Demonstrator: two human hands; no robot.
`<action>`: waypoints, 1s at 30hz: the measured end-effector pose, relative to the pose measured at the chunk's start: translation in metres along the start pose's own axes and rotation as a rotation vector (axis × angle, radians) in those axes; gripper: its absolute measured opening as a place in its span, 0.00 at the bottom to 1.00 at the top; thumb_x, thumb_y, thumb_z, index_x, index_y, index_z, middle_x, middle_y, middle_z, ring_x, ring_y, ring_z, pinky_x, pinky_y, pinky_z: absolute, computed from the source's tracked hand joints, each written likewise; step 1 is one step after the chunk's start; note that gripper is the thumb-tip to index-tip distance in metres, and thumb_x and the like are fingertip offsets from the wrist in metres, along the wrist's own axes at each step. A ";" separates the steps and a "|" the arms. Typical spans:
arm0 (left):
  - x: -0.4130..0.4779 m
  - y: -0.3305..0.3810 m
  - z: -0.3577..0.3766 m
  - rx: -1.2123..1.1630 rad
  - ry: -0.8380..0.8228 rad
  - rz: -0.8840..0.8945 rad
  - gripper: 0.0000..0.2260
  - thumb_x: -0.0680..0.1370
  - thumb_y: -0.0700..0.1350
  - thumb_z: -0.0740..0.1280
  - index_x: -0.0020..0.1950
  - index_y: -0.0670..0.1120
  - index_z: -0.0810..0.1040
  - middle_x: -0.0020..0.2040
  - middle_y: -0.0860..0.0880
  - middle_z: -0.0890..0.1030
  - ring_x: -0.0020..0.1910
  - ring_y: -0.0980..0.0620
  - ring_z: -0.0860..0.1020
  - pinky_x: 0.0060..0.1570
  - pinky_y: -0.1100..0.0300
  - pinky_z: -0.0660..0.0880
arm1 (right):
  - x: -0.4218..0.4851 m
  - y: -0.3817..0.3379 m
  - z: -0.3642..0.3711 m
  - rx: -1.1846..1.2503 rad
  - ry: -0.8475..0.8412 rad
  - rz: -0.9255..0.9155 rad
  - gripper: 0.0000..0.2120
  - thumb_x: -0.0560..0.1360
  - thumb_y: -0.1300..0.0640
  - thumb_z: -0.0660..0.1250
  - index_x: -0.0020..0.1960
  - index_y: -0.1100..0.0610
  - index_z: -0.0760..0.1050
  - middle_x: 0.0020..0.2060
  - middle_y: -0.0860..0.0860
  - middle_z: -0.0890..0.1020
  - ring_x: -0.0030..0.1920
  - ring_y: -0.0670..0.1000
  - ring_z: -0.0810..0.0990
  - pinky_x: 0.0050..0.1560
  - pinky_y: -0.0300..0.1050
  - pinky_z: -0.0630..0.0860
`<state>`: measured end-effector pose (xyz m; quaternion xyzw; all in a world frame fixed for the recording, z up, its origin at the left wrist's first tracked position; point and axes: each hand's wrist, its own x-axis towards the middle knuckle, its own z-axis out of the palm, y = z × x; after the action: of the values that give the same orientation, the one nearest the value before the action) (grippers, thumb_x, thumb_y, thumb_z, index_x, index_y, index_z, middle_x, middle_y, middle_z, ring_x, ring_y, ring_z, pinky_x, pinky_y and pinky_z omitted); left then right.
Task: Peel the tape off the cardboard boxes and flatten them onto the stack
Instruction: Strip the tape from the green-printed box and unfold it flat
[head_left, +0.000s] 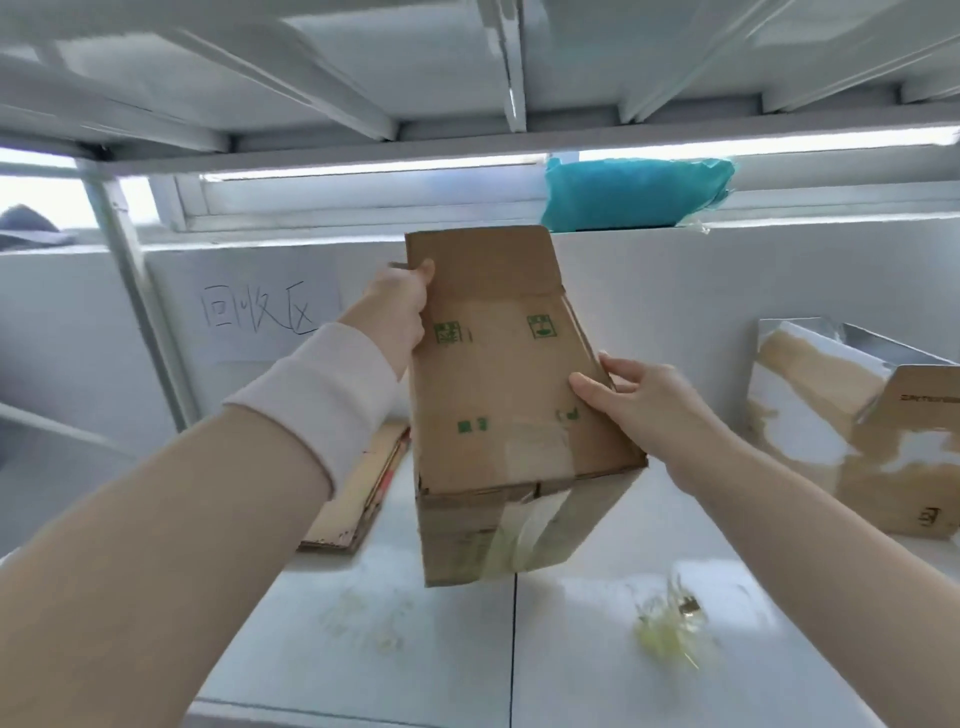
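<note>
**Ana:** Forearms fill the foreground, both reaching up to one cardboard box held in the air above the white worktop. What are the hands doing?

**Ben:** Left hand is closed on the box's upper left edge, beside the raised flap, thumb over the front. Right hand grips the right edge lower down, thumb pressed on the front panel, fingers behind. Both are holding the box, neither is on the tape.

**Ana:** So how far along is it?

**Ben:** Partly, I'd say. The top flap stands open, but the box looks not yet flat: its bottom end still has depth, and a strip of clear tape runs across that end, wrinkled and seemingly part lifted. That strip has to come off before the box collapses.

**Ana:** Anything already done?

**Ben:** Flattened cardboard lies in a stack on the worktop at the left, partly hidden behind the left arm. A crumpled wad of clear tape sits on the worktop at the right, blurred, which suggests earlier peeling.

**Ana:** And left to do?

**Ben:** Another box waits at the right, against the wall, with white patches on its sides. I can't tell whether it holds anything. The held box's inside isn't visible either.
</note>
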<state>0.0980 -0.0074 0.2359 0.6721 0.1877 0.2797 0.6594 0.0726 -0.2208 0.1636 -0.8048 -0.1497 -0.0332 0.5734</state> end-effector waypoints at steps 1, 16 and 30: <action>0.002 -0.008 -0.007 0.056 0.003 -0.021 0.13 0.79 0.49 0.63 0.60 0.43 0.71 0.51 0.47 0.74 0.51 0.47 0.73 0.54 0.52 0.71 | -0.001 -0.001 0.008 -0.077 -0.012 0.015 0.29 0.73 0.47 0.67 0.70 0.55 0.66 0.63 0.51 0.76 0.61 0.51 0.75 0.62 0.47 0.72; -0.062 -0.068 -0.051 0.994 -0.334 0.482 0.25 0.81 0.54 0.53 0.76 0.51 0.51 0.78 0.50 0.41 0.76 0.51 0.37 0.74 0.52 0.39 | -0.026 -0.007 0.043 -0.566 0.080 -0.396 0.14 0.71 0.46 0.68 0.55 0.47 0.80 0.63 0.47 0.72 0.65 0.48 0.62 0.58 0.37 0.59; -0.047 -0.072 -0.046 0.996 -0.361 0.416 0.25 0.81 0.54 0.52 0.76 0.48 0.52 0.78 0.49 0.44 0.76 0.51 0.39 0.74 0.50 0.39 | 0.005 -0.020 0.069 -0.516 0.133 -0.381 0.06 0.72 0.53 0.69 0.40 0.55 0.78 0.35 0.43 0.72 0.43 0.47 0.71 0.42 0.35 0.60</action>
<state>0.0411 0.0033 0.1574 0.9619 0.0452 0.1622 0.2156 0.0638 -0.1500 0.1594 -0.8772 -0.2462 -0.2293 0.3424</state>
